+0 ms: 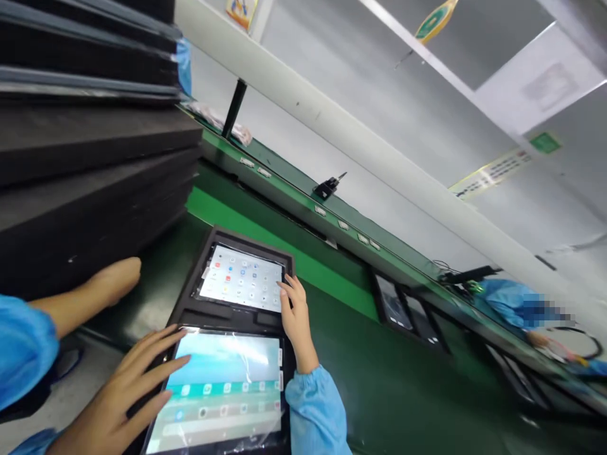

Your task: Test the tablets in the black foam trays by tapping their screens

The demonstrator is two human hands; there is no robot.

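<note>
Two lit tablets lie in a black foam tray on the green bench. The nearer tablet shows a teal and blue screen under clear film. The farther tablet displays rows of app icons on white. My left hand is open, its fingers spread over the left edge of the nearer tablet. My right hand, fingers stretched, rests at the right edge of the farther tablet and the foam tray. Its fingertips touch the tablet's border.
A tall stack of black foam trays stands at the left. Another person's hand is beside it. More tablets lie along the green bench. A co-worker's blue sleeve shows far right. A black plug sits on the back ledge.
</note>
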